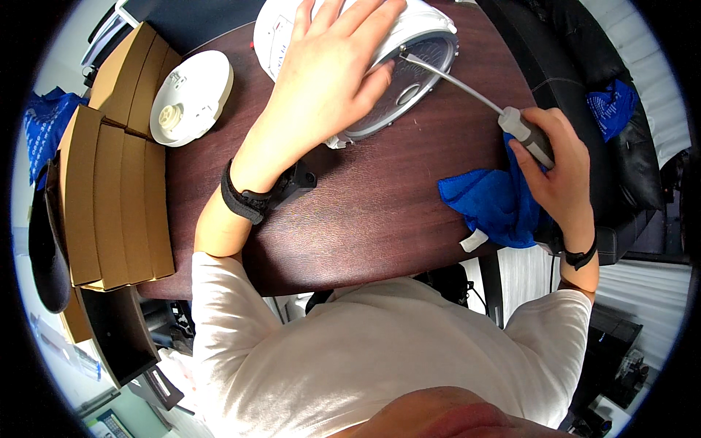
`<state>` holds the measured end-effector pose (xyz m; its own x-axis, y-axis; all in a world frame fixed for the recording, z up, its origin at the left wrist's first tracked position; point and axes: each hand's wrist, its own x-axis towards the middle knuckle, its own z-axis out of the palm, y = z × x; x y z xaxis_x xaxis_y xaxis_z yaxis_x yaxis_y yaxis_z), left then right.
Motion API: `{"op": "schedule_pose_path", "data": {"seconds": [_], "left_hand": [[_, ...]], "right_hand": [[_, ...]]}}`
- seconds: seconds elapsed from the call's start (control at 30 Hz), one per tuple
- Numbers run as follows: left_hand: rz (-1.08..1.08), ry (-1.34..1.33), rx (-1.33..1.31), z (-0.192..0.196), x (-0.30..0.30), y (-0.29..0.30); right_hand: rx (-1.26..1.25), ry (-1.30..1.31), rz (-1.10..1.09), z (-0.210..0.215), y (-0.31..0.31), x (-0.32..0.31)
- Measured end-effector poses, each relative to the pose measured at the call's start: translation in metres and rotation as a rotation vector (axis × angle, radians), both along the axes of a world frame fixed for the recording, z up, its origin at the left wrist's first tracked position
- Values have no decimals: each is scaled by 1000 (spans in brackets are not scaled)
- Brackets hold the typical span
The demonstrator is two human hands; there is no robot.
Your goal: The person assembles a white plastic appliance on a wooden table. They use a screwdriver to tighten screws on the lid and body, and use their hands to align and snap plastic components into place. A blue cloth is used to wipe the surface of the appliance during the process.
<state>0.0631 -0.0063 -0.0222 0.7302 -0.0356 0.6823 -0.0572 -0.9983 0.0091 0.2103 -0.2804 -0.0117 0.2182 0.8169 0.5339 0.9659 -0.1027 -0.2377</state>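
At the far side of the table, my left hand (328, 69) holds a white rounded appliance housing (423, 20), its fingers over the top and its thumb by the rim. The housing lies tilted, and its grey-rimmed opening with a dark inside shows towards the right. My right hand (561, 157) is wrapped round the grey handle of a screwdriver (467, 89). The screwdriver's long shaft slopes up to the left, and its tip meets the housing's rim near my left thumb. A blue cloth (475, 197) lies just below my right hand.
A white round cover (208, 77) with a cream knob-like part lies at the left of the brown table (350, 233). Several cardboard boxes (117, 212) stand along the left edge. A black leather seat (584, 47) with another blue cloth (613, 109) is on the right.
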Motion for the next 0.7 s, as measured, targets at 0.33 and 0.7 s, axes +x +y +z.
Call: {"op": "schedule_pose_path", "data": {"seconds": [0.33, 0.7], "left_hand": [[19, 2, 6, -2, 0, 0], [25, 7, -10, -2, -1, -3]], "right_hand": [[-58, 37, -46, 2, -3, 0], [-62, 23, -35, 3, -4, 1]]}}
